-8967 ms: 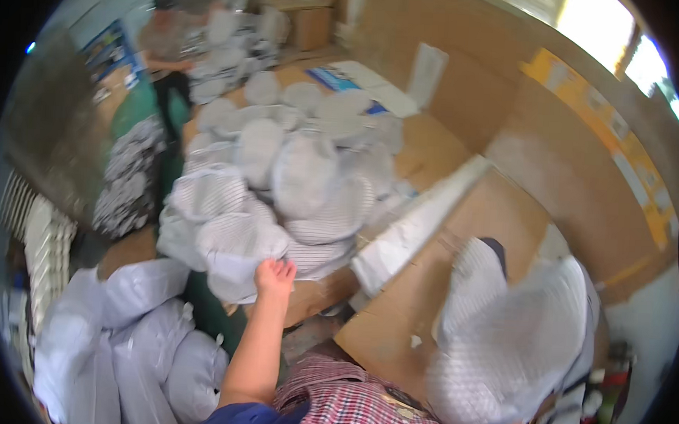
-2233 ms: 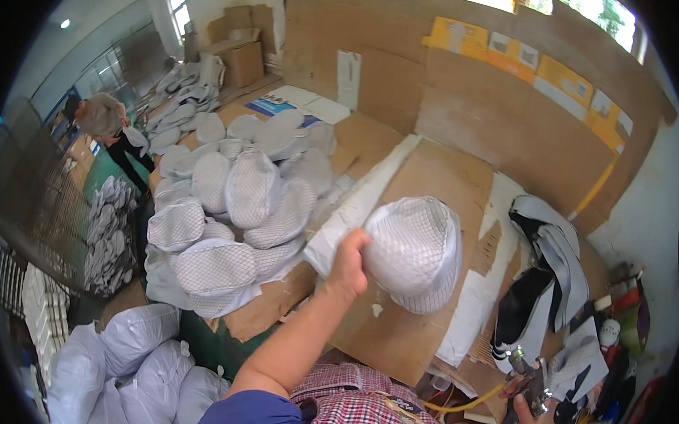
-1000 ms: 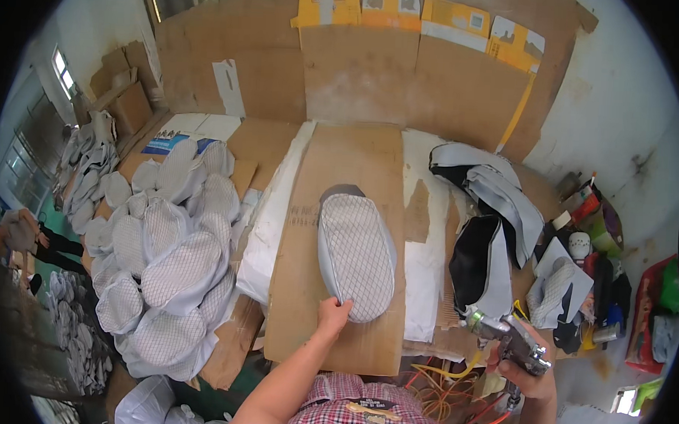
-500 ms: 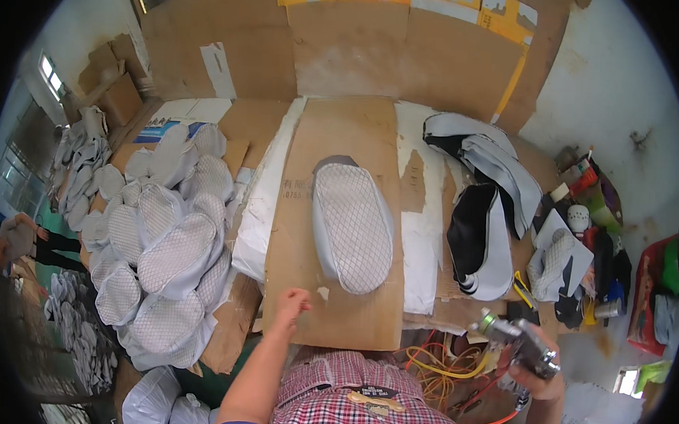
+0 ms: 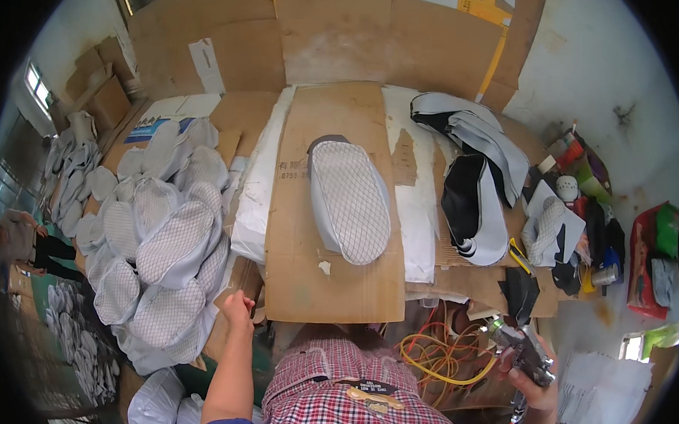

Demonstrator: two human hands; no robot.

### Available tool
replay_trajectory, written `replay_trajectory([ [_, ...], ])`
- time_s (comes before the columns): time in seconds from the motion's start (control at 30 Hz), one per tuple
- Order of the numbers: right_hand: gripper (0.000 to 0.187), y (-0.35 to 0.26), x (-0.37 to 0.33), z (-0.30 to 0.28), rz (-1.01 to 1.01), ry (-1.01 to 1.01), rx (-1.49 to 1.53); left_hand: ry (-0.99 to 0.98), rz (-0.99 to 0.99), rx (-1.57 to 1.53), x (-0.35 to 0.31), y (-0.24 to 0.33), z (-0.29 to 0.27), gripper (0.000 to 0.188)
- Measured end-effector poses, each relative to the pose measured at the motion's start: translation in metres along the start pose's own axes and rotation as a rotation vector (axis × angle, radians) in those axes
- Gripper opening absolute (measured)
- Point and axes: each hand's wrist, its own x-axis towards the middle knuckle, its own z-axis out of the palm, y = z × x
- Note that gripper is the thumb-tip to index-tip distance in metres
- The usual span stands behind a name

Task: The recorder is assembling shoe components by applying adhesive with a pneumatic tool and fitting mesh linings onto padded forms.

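Note:
In my right hand [image 5: 530, 383] is a metal spray gun [image 5: 530, 358] with a green ring, held low at the right with an orange hose running from it. My left hand [image 5: 238, 309] is closed, fingers curled, with nothing visible in it, just off the near left corner of the cardboard sheet [image 5: 298, 286]. On that sheet lies one pale grey shoe-shaped piece [image 5: 350, 205], its quilted face up and a dark tip at the far end. Neither hand touches it.
At left is a big pile of similar quilted pieces [image 5: 173, 243]. Black and grey curved pieces [image 5: 490, 226] lie at right, near a yellow cutter [image 5: 519, 254]. Coiled hoses [image 5: 443, 353] hang below the table edge. Cardboard panels [image 5: 332, 45] stand behind. A person [image 5: 31, 244] is far left.
My left hand has drawn away to the left and down from the sheet's near edge. My right hand keeps the spray gun. The whole view has shifted, so the table sits higher in it.

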Motion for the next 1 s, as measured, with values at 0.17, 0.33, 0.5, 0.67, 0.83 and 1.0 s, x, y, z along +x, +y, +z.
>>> replay_trajectory([
  [0.17,0.061,0.008,-0.015,0.006,0.001,-0.149,-0.118,0.032,0.021,0.007,0.006,-0.011,-0.005,0.011],
  [0.33,0.061,0.000,-0.004,0.013,-0.043,0.063,0.016,-0.034,-0.003,0.047,-0.004,-0.015,0.022,0.012],
  [0.5,0.061,-0.003,-0.002,-0.007,-0.056,-0.088,-0.080,-0.361,-0.016,0.215,-0.038,-0.032,0.090,0.021],
  [0.67,0.061,-0.013,0.037,0.009,-0.090,-0.068,-0.006,-0.577,0.006,0.051,-0.084,-0.059,0.176,0.019],
  [0.83,0.060,-0.015,0.056,-0.002,-0.114,-0.027,0.068,-0.489,-0.195,0.047,-0.113,-0.040,0.211,0.010],
  [1.0,0.066,0.015,0.076,-0.009,-0.061,-0.143,0.063,-0.528,-0.045,-0.146,-0.122,-0.007,0.210,0.007],
])
